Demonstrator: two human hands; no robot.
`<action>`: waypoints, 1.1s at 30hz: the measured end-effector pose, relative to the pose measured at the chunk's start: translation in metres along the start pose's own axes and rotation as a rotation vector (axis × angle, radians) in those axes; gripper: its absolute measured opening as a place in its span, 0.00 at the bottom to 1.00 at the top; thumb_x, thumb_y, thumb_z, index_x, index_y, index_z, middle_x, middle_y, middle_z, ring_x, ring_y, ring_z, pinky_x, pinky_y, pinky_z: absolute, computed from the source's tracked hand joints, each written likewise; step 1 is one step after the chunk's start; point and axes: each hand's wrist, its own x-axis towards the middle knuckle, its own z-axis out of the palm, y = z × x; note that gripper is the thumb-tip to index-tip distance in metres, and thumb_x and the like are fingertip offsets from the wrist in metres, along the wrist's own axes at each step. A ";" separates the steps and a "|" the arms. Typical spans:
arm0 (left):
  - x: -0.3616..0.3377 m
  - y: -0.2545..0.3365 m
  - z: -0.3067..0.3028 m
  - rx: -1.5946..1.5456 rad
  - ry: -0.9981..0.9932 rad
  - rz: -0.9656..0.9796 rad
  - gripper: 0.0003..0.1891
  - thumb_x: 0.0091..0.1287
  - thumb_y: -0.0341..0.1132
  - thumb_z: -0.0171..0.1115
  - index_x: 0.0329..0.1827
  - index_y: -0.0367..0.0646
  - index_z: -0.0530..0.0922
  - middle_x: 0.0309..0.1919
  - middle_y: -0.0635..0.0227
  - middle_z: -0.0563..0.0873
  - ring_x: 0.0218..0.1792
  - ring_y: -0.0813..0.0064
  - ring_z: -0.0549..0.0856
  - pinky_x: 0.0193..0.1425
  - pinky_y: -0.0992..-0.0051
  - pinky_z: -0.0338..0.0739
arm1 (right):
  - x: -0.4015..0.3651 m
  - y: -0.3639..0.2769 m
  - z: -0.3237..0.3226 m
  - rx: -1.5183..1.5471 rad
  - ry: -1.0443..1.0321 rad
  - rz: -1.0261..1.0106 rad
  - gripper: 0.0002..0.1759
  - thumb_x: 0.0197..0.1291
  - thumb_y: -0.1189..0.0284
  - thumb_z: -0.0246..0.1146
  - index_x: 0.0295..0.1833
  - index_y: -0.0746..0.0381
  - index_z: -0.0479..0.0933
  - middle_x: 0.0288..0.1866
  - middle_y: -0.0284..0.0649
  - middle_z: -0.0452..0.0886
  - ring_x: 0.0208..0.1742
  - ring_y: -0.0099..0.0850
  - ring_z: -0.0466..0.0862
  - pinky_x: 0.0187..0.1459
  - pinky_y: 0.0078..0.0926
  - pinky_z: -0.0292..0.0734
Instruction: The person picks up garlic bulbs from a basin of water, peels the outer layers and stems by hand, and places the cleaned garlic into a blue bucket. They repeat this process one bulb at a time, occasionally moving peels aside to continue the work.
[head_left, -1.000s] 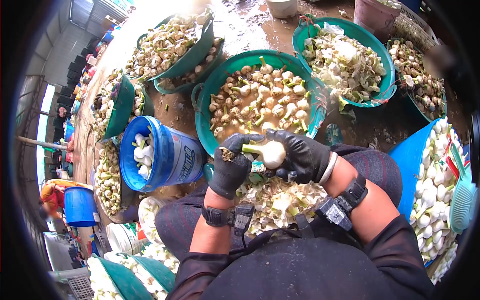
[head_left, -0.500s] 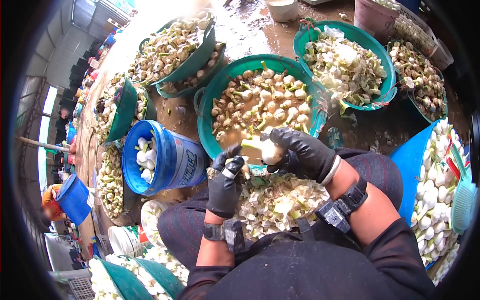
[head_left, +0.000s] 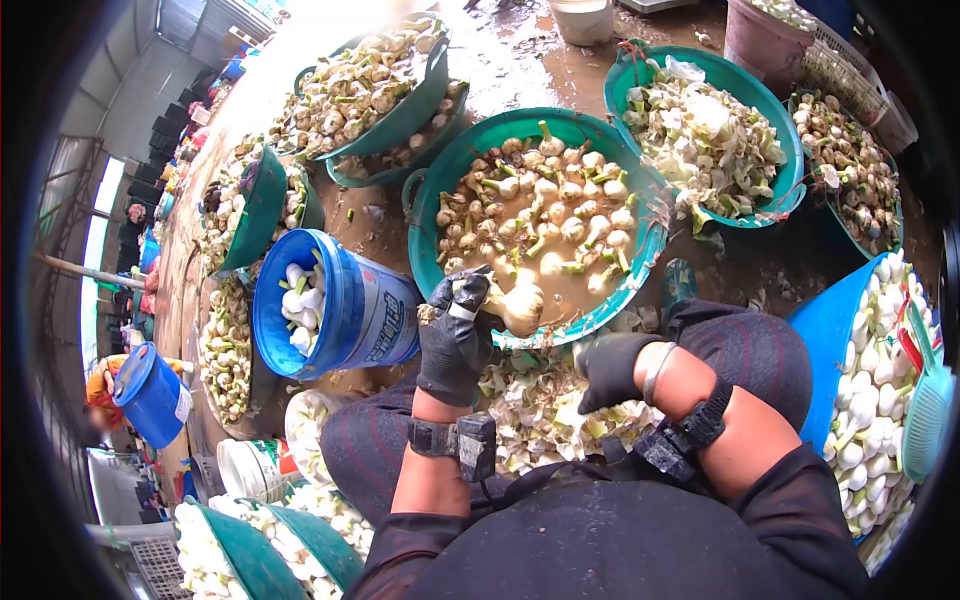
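My left hand (head_left: 455,335), in a black glove, is closed around the stem end of a garlic bulb (head_left: 522,308). The bulb points right, above the near rim of a green tub (head_left: 425,235) of brownish water with many garlic bulbs (head_left: 545,188) in it. A bit of peel or root shows at the left side of this hand. My right hand (head_left: 615,368), also gloved, is lower, over a heap of garlic peelings (head_left: 540,415) between my legs. Its fingers curl downward, and whatever may be in them is hidden.
A blue bucket (head_left: 385,315) of white garlic stands left of the tub. At right is a blue container (head_left: 825,320) of white garlic with a teal basket (head_left: 928,410). Another green tub (head_left: 790,120) holds leafy peelings. A person in orange (head_left: 105,378) is far left.
My right hand has let go of the garlic bulb and dropped down over the peelings. The bulb is now in my left hand. The view has shifted slightly.
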 end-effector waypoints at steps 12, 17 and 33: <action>0.004 0.016 0.019 -0.021 -0.065 -0.224 0.15 0.58 0.26 0.61 0.50 0.39 0.74 0.40 0.64 0.83 0.40 0.75 0.82 0.44 0.73 0.76 | -0.010 -0.003 -0.019 1.869 0.668 -0.462 0.23 0.57 0.74 0.61 0.59 0.65 0.67 0.47 0.39 0.77 0.44 0.29 0.80 0.46 0.27 0.79; -0.009 -0.004 0.025 0.260 -0.328 -0.029 0.21 0.55 0.25 0.64 0.54 0.41 0.72 0.40 0.64 0.82 0.40 0.73 0.83 0.42 0.76 0.78 | -0.015 -0.002 -0.017 1.900 0.534 -0.517 0.19 0.60 0.65 0.60 0.53 0.63 0.70 0.45 0.39 0.77 0.42 0.28 0.81 0.45 0.26 0.80; -0.019 0.027 0.041 -0.512 -0.132 -0.307 0.23 0.63 0.36 0.60 0.59 0.36 0.67 0.36 0.70 0.78 0.35 0.79 0.78 0.43 0.77 0.75 | -0.004 -0.010 -0.010 1.535 0.775 -0.667 0.31 0.45 0.77 0.71 0.57 0.67 0.68 0.51 0.39 0.76 0.51 0.25 0.76 0.54 0.25 0.72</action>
